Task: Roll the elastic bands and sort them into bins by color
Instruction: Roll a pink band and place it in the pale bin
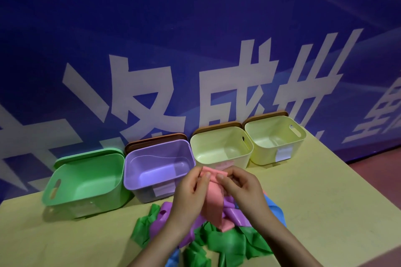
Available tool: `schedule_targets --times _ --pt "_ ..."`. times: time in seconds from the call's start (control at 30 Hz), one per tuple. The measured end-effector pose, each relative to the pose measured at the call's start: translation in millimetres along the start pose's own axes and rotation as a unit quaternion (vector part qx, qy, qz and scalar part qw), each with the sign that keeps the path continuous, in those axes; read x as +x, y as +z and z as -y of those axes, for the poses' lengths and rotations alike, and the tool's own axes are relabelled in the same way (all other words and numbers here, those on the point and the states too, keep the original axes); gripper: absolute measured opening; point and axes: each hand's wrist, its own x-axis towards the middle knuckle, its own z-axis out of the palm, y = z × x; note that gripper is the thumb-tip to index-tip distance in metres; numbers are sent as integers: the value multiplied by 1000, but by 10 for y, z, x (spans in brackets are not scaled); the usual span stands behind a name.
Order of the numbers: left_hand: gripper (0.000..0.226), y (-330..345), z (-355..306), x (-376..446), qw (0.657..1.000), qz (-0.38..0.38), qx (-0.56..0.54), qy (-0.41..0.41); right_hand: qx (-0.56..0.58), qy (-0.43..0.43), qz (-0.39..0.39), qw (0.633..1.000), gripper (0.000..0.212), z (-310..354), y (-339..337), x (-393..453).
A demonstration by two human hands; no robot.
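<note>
Pink band (213, 199) in two hands; four bins: green, purple, two yellow.

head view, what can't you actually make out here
- Bin labels: white patches on the bin fronts, too blurred to read.
- Pink band: its top end is covered by the left hand and right hand, so how far it is rolled cannot be told.
- Band pile: cut off by the bottom edge and partly under the forearms; count unclear.
- Green bin: its front wall hides part of the floor.
</note>
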Motion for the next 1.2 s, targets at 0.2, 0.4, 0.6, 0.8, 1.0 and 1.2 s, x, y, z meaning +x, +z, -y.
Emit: schedule_targets --times 0.2,0.4,0.6,0.8,1.0,1.2 --pt "32 -92 -125 80 911 126 -334 -208 90 24 14 996 24 80 -62 67" --pt "25 -143 -145 37 903 238 -289 -211 81 52 37 995 30 98 -105 142" --pt "16 -96 -143 31 948 216 -143 -184 95 66 30 993 13 130 -108 168" --pt "15 -43 -212 -8 973 161 -90 -135 61 40 -25 997 16 93 -59 129" --pt "25 15 -211 -66 985 118 -68 -109 -42 -53 -82 994 15 -39 -11 59" --pt "24 27 -156 -40 987 109 -53 -104 -134 -139 -51 980 19 -44 -57 61"
